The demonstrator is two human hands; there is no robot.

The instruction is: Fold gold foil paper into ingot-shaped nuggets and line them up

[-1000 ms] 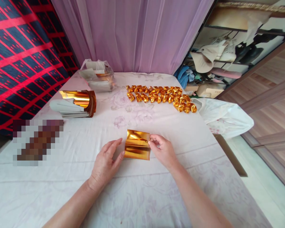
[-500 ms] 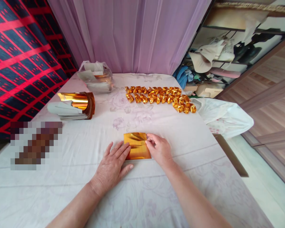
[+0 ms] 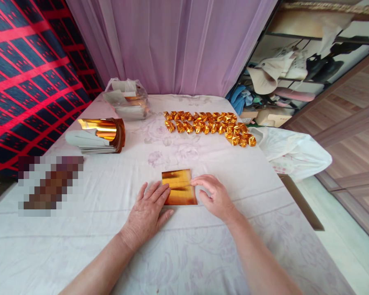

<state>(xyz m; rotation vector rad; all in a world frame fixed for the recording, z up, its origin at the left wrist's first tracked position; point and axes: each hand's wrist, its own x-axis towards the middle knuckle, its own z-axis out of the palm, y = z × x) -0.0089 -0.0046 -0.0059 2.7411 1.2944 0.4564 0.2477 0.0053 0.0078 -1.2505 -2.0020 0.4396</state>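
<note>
Gold foil paper, a shiny rectangular sheet (image 3: 180, 187), is lying flat near the front middle of the large worktop draped in white floral cloth (image 3: 203, 246), which is carrying everything. Beyond it, a white plastic bag (image 3: 292, 151) is hanging over the right edge, a stack of curled gold and white sheets (image 3: 98, 135) is sitting at the left, and rows of small folded gold foil pieces (image 3: 209, 125) are lining the far side. The left hand (image 3: 147, 213) is lying flat, fingers spread, pressing the sheet's left edge; the right hand (image 3: 215, 196) is touching its right edge with loosely curved fingers, gripping nothing.
</note>
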